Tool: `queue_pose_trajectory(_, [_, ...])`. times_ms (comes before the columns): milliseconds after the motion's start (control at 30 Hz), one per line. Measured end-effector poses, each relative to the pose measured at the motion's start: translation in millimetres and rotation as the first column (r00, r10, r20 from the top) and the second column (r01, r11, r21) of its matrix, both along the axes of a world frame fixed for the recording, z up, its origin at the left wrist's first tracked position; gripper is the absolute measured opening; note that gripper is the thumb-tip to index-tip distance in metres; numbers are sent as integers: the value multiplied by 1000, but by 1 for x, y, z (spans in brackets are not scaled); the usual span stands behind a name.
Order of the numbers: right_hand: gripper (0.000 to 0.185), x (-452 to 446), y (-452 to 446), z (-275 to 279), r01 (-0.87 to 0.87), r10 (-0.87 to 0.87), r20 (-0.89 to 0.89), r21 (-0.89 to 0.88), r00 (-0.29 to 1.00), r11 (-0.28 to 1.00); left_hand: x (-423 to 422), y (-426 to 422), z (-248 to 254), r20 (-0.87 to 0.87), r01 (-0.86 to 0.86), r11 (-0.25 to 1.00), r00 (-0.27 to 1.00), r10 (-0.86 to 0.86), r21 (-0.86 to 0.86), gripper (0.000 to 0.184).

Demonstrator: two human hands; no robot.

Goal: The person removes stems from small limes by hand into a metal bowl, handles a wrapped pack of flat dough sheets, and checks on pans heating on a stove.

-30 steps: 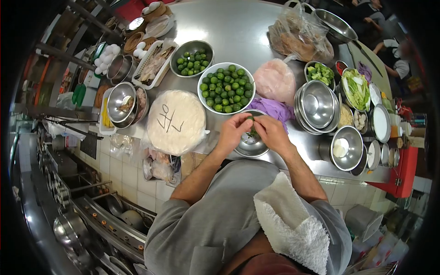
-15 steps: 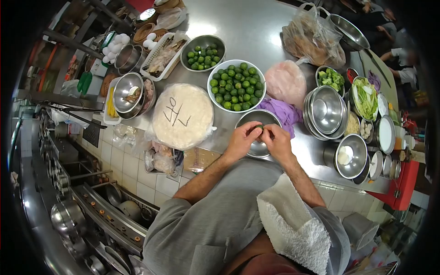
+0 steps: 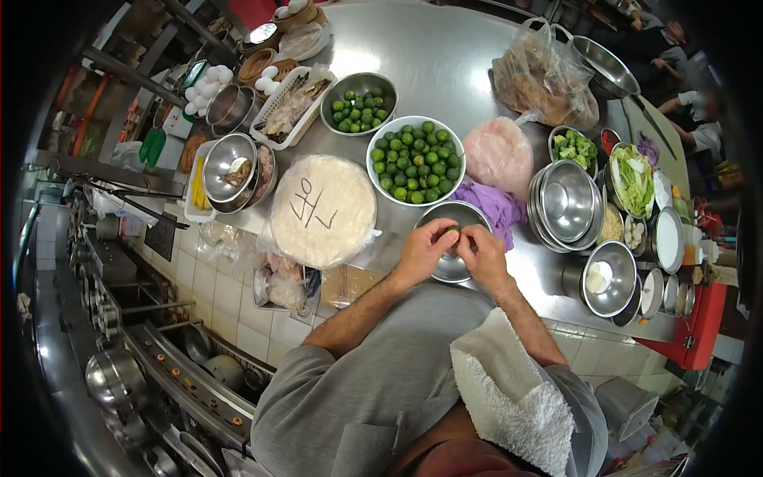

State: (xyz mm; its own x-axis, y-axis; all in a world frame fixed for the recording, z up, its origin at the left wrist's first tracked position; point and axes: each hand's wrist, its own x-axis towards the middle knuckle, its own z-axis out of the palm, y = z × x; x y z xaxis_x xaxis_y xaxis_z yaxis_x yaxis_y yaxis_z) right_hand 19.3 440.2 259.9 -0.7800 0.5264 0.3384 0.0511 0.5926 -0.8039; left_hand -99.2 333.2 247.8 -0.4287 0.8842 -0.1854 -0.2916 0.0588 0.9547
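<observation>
Over a steel bowl (image 3: 439, 212) at the table's front edge, my left hand (image 3: 427, 250) grips a small green lime (image 3: 454, 229) between thumb and fingers. From the other side my right hand (image 3: 483, 253) pinches at the same lime, its fingertips pressed together. Most of the fruit is hidden by the fingers. Just beyond stands a white bowl (image 3: 370, 168) heaped with green limes (image 3: 415, 161). A second steel bowl (image 3: 323, 119) behind it holds more limes (image 3: 358, 110). A crumpled purple cloth (image 3: 493, 208) lies right of the bowl under my hands.
Left of my hands sits a large round bagged pack (image 3: 322, 211) marked in black. Stacked steel bowls (image 3: 568, 200), broccoli (image 3: 574, 149) and lettuce (image 3: 633, 181) stand on the right. A pink bag (image 3: 498, 155) lies nearer the middle. People (image 3: 699, 119) are at the far right.
The view has shifted slightly, so the table things sit a little lower and further right. Both hands stay together at the lime above the bowl, with small finger movements.
</observation>
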Motion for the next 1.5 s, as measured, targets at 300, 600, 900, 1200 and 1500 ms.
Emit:
queue_pose_trajectory(300, [11, 0, -3, 20, -41, 44, -34, 68, 998, 997, 1, 0, -3, 49, -22, 999, 999, 20, 36, 26])
queue_pose_trajectory(600, [9, 1, -2, 14, -90, 90, -16, -3, 996, 996, 5, -2, 7, 64, -31, 999, 997, 30, 8, 25])
queue_pose_trajectory(900, [13, -1, -7, 4, -102, 105, -53, 44, 993, 994, 8, -2, -3, 93, -63, 997, 994, 59, 44, 25])
queue_pose_trajectory(1200, [14, 1, -7, 15, 23, -14, -148, 57, 989, 998, 4, 1, 4, 66, -44, 998, 997, 42, 36, 24])
queue_pose_trajectory(1500, [14, 7, -6, 19, -38, 41, -29, 108, 999, 993, -2, -5, 11, -52, 49, 998, 997, -51, -40, 23])
